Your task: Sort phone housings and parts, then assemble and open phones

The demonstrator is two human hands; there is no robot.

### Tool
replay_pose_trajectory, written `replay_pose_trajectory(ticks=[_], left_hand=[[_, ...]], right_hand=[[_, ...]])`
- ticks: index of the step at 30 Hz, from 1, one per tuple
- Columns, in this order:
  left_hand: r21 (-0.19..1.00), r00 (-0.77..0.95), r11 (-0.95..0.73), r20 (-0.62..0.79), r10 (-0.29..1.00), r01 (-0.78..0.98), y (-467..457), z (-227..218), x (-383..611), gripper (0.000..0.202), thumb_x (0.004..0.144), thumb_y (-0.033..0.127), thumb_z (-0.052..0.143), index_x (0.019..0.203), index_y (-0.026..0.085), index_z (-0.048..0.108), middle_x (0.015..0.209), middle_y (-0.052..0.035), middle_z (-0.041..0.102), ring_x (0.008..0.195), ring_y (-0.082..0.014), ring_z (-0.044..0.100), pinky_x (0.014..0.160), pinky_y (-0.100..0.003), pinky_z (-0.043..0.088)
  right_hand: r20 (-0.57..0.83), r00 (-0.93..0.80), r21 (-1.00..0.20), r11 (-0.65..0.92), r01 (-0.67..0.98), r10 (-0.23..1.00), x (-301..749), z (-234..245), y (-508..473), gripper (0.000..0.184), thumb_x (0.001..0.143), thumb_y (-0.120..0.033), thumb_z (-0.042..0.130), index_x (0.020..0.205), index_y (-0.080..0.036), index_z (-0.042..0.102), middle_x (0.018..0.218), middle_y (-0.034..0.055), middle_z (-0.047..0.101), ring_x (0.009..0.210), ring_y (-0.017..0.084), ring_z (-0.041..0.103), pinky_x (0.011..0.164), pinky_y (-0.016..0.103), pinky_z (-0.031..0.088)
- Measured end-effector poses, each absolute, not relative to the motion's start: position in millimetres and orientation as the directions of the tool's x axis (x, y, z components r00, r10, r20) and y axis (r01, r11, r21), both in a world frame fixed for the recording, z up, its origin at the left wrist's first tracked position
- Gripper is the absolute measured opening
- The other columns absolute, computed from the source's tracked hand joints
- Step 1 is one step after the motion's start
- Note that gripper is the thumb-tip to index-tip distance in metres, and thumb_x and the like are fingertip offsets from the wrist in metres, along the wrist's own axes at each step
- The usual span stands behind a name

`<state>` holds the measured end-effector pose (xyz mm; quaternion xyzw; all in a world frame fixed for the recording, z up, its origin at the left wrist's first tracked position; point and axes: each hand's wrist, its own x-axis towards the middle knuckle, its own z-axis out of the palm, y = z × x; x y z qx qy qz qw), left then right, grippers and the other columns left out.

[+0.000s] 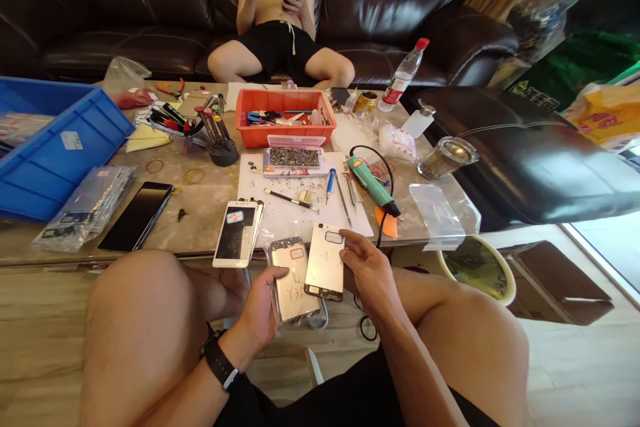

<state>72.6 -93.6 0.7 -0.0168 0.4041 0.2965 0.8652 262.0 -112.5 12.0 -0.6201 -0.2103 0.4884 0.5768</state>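
My left hand point(264, 300) grips a bagged phone part point(295, 293), a gold metal panel in clear plastic with a red-edged label and red handwriting that looks like "Y35". Just right of it, my right hand point(367, 263) holds a phone back panel point(324, 265) by its right edge; it is pale gold with a blue-edged label and dark ends. Both pieces are above my lap at the table's front edge. Left of them, a white-framed phone screen point(234, 237) with a blue-edged label lies over other thin parts, overhanging the edge.
A white mat point(255, 193) carries a box of screws point(294, 159), a blue screwdriver point(331, 183), tweezers and a green electric screwdriver point(373, 183). Around it are an orange bin point(285, 137), a blue crate point(65, 147), a black phone point(137, 215) and a bottle point(400, 80). A person sits opposite.
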Motion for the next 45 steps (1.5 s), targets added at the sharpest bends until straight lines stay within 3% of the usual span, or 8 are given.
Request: replay_pose_trajectory(ticks=[4, 9, 13, 18, 25, 31, 37, 45], left_hand=[[0.186, 0.525, 0.831, -0.697, 0.488, -0.524, -93, 0, 71, 0.061, 0.077, 0.022, 0.061, 0.137, 0.009, 0.062, 0.105, -0.0151, 0.080, 0.094, -0.0348, 0.077, 0.088, -0.049, 0.060], [0.248, 0.520, 0.812, -0.662, 0.540, -0.529, -94, -1, 72, 0.075, 0.062, 0.010, 0.067, 0.136, 0.012, 0.063, 0.108, -0.0125, 0.080, 0.096, -0.0333, 0.076, 0.091, -0.047, 0.059], [0.279, 0.490, 0.802, -0.672, 0.556, -0.528, -95, 0, 73, 0.078, 0.056, 0.008, 0.068, 0.134, 0.017, 0.065, 0.109, -0.0104, 0.080, 0.099, -0.0337, 0.075, 0.092, -0.045, 0.058], [0.262, 0.529, 0.805, -0.639, 0.558, -0.533, -94, 6, 75, 0.075, 0.061, 0.011, 0.067, 0.136, 0.020, 0.065, 0.111, -0.0098, 0.080, 0.102, -0.0358, 0.075, 0.091, -0.048, 0.059], [0.270, 0.527, 0.807, -0.641, 0.558, -0.526, -94, 7, 74, 0.080, 0.066, 0.012, 0.068, 0.145, 0.016, 0.058, 0.108, -0.0117, 0.081, 0.104, -0.0360, 0.075, 0.091, -0.048, 0.060], [0.270, 0.518, 0.816, -0.660, 0.544, -0.512, -95, -8, 73, 0.084, 0.068, 0.014, 0.072, 0.150, 0.011, 0.052, 0.116, -0.0163, 0.079, 0.102, -0.0350, 0.076, 0.095, -0.048, 0.059], [0.382, 0.436, 0.769, -0.656, 0.616, -0.512, -98, -16, 77, 0.088, 0.074, 0.016, 0.080, 0.155, 0.013, 0.047, 0.116, -0.0195, 0.079, 0.090, -0.0346, 0.078, 0.085, -0.049, 0.061], [0.494, 0.383, 0.719, -0.620, 0.685, -0.488, -100, -15, 77, 0.096, 0.072, 0.018, 0.087, 0.157, 0.018, 0.042, 0.122, -0.0190, 0.077, 0.099, -0.0350, 0.077, 0.087, -0.045, 0.062]], right_hand=[[-0.381, 0.452, -0.903, -0.220, -0.368, 0.807, 270, 9, -113, 0.046, 0.067, -0.024, 0.083, 0.112, -0.023, 0.073, 0.102, 0.0041, 0.081, 0.103, 0.024, 0.074, 0.089, 0.035, 0.057], [-0.421, 0.485, -0.872, -0.194, -0.450, 0.767, 269, 5, -112, 0.053, 0.063, -0.025, 0.085, 0.114, -0.025, 0.068, 0.101, 0.0019, 0.081, 0.095, 0.023, 0.076, 0.082, 0.033, 0.060], [-0.465, 0.442, -0.843, -0.230, -0.487, 0.767, 263, 6, -115, 0.047, 0.063, -0.030, 0.086, 0.107, -0.021, 0.072, 0.104, 0.0059, 0.080, 0.092, 0.025, 0.076, 0.075, 0.033, 0.062], [-0.514, 0.355, -0.821, -0.327, -0.468, 0.781, 260, 10, -124, 0.051, 0.066, -0.031, 0.086, 0.113, -0.021, 0.071, 0.091, 0.0041, 0.080, 0.080, 0.023, 0.076, 0.065, 0.030, 0.060], [-0.499, 0.314, -0.824, -0.331, -0.459, 0.808, 259, 10, -123, 0.059, 0.063, -0.034, 0.089, 0.118, -0.020, 0.070, 0.102, 0.0068, 0.081, 0.085, 0.024, 0.076, 0.071, 0.031, 0.060], [-0.481, 0.303, -0.829, -0.315, -0.461, 0.822, 252, 5, -120, 0.055, 0.063, -0.036, 0.089, 0.112, -0.018, 0.073, 0.106, 0.0088, 0.081, 0.092, 0.024, 0.075, 0.074, 0.029, 0.058], [-0.469, 0.283, -0.840, -0.323, -0.436, 0.837, 244, 3, -121, 0.045, 0.071, -0.039, 0.086, 0.108, -0.017, 0.075, 0.107, 0.0109, 0.080, 0.093, 0.025, 0.076, 0.076, 0.031, 0.059], [-0.421, 0.252, -0.869, -0.307, -0.388, 0.871, 244, -2, -115, 0.045, 0.071, -0.042, 0.087, 0.107, -0.017, 0.077, 0.103, 0.0117, 0.081, 0.087, 0.029, 0.077, 0.074, 0.035, 0.061]])
